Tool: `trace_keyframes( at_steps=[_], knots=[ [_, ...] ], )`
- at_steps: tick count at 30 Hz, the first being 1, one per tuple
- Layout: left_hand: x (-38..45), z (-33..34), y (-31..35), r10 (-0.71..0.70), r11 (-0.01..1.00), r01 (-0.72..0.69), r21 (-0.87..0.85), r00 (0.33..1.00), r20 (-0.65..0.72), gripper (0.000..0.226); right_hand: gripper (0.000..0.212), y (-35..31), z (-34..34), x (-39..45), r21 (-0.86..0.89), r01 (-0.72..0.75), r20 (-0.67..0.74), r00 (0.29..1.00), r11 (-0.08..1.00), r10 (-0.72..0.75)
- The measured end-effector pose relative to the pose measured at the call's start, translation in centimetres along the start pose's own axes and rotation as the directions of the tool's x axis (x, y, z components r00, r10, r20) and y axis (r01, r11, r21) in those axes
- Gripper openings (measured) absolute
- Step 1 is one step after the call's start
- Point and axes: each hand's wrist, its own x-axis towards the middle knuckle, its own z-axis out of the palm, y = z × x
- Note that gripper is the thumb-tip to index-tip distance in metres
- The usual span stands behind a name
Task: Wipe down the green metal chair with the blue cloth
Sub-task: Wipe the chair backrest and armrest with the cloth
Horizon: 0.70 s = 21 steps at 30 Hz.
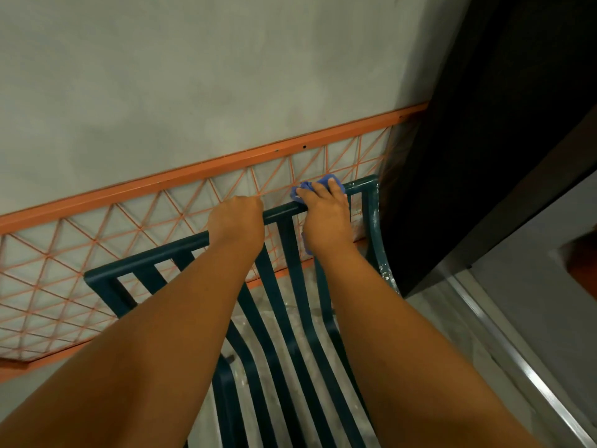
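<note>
the chair (pixel 284 321) was painted metal, dark green with a dull satin sheen, its slats smooth; along the right upright the paint was chipped and flecked with pale spots. the cloth (pixel 303 185) was soft blue fabric, matt and crumpled. the grille (pixel 97 253) behind was thin orange-painted metal wire in an orange frame. the wall (pixel 193 76) was matt grey plaster, slightly mottled. the floor strip (pixel 504 334) at the right edge looked like brushed, shiny metal.

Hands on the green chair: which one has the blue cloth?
The right hand presses the crumpled blue cloth on the green metal chair's top rail; the left hand grips bare rail.
</note>
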Motion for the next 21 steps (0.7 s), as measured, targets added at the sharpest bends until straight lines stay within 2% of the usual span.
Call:
trace_keyframes(
  at_steps=[2, 4, 7, 9, 11, 13, 14, 15, 17, 19, 21],
  knots=[
    [0.0, 0.1, -0.1, -0.006, 1.000, 0.006, -0.004, 1.000, -0.006, 0.019, 0.063, -1.2, 0.0, -0.1, 0.020, -0.020, -0.009, 1.000, 1.000, 0.020],
    [-0.1, 0.0, 0.0, -0.016, 1.000, 0.015, -0.005, 1.000, -0.013, 0.019, 0.060, -1.9, 0.6, -1.1, 0.072, 0.052, -0.056, 0.997, 0.996, -0.048],
    [0.1, 0.1, 0.0, -0.015, 1.000, 0.015, -0.008, 1.000, -0.010, 0.020, 0.069, -1.1, 2.2, -3.5, 0.099, 0.148, -0.159, 0.978, 0.984, -0.131],
    [0.1, 0.2, 0.1, -0.012, 1.000, 0.012, -0.009, 1.000, -0.006, 0.021, 0.073, -0.3, 3.1, -4.2, 0.123, 0.167, -0.261, 0.957, 0.978, -0.130],
    [0.1, 0.2, 0.0, -0.008, 1.000, 0.008, -0.006, 1.000, -0.008, 0.021, 0.060, -0.4, 3.7, -4.3, 0.236, 0.106, -0.368, 0.930, 0.966, -0.012],
    [0.0, 0.2, -0.1, -0.003, 1.000, 0.003, -0.005, 1.000, -0.007, 0.021, 0.041, -1.1, 3.9, -4.4, 0.454, -0.072, -0.415, 0.865, 0.888, 0.283],
    [0.0, 0.1, -0.1, -0.001, 1.000, 0.001, -0.003, 1.000, -0.006, 0.021, 0.035, -1.5, 3.6, -4.6, 0.583, -0.184, -0.348, 0.824, 0.792, 0.447],
    [0.0, 0.1, -0.1, -0.001, 1.000, 0.001, 0.001, 1.000, -0.005, 0.021, 0.032, -1.7, 3.5, -4.8, 0.673, -0.300, -0.217, 0.794, 0.676, 0.568],
    [-0.1, 0.1, -0.1, -0.006, 1.000, 0.006, -0.005, 1.000, 0.000, 0.021, 0.032, -1.6, 3.6, -5.1, 0.691, -0.503, 0.037, 0.741, 0.518, 0.671],
    [0.0, 0.2, -0.1, -0.011, 1.000, 0.010, -0.015, 1.000, -0.006, 0.021, 0.032, -1.7, 3.4, -4.9, 0.710, -0.547, 0.096, 0.700, 0.444, 0.708],
    [0.0, 0.3, -0.1, -0.011, 1.000, 0.011, -0.013, 1.000, -0.012, 0.021, 0.033, -2.4, 2.5, -3.9, 0.788, -0.499, 0.087, 0.672, 0.362, 0.736]
  ],
)
